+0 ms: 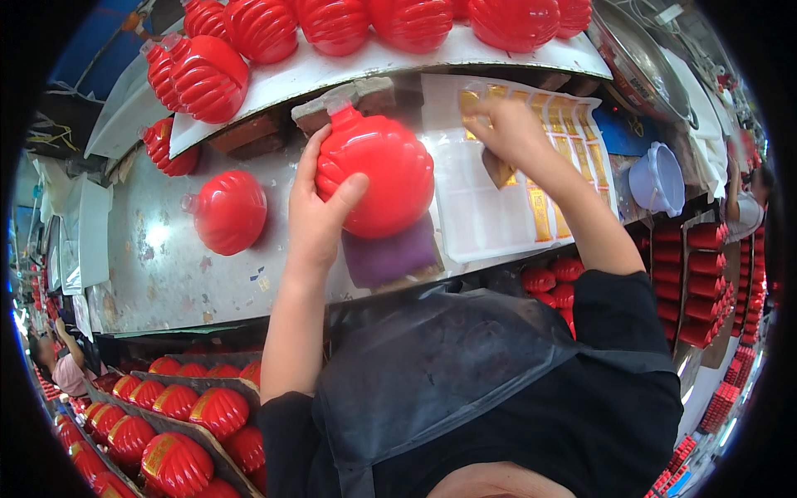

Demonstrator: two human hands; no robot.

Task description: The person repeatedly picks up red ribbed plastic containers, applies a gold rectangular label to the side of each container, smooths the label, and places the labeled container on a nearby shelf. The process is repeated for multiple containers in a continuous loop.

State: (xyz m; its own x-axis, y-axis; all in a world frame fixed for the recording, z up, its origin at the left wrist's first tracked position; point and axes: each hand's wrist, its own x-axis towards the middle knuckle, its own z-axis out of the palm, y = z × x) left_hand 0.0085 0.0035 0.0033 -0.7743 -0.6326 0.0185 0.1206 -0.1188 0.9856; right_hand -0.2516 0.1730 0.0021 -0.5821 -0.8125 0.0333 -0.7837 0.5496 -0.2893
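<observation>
My left hand (320, 195) is wrapped round the side of a glossy red ribbed plastic globe (386, 178), its thumb across the front. The globe's clear neck points up and away, and its underside rests over a purple pad (390, 256). Over a white backing sheet (473, 212) with rows of gold labels (540, 214), my right hand (513, 137) is closed in a pinch at the upper left rows. A gold label seems to be between its fingertips, slightly blurred. Another darker gold piece (498, 168) shows just below that hand.
A second red globe (228, 212) lies on the metal table (149, 282) to the left. More globes line a white shelf (282, 83) at the back. A lavender bucket (656, 181) stands right. Trays of red globes (176, 461) are at lower left; other people are at both edges.
</observation>
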